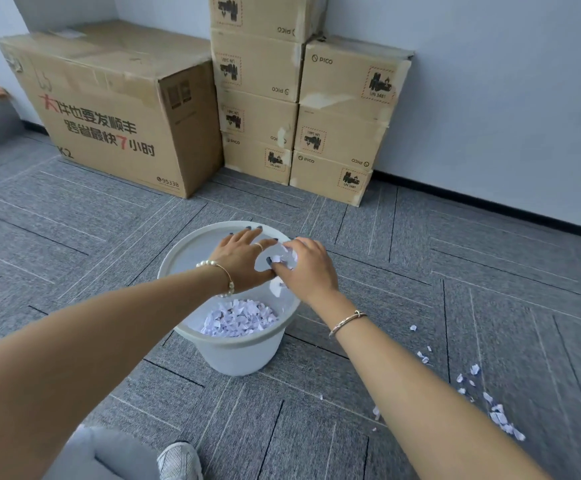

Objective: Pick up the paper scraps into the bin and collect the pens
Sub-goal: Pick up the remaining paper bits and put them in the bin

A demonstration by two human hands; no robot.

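Note:
A white plastic bin stands on the grey carpet, with a heap of white paper scraps inside it. Both my hands are over its mouth. My left hand has its fingers spread and straight, its thumb meeting the right hand. My right hand is curled round a bunch of paper scraps, and one scrap hangs just below the hands. More scraps on the floor lie scattered to the right, partly behind my right forearm. No pen is visible.
A large cardboard box and stacked smaller boxes stand against the wall behind the bin. My knee and a white shoe are at the bottom edge. Grey carpet tiles surround the bin.

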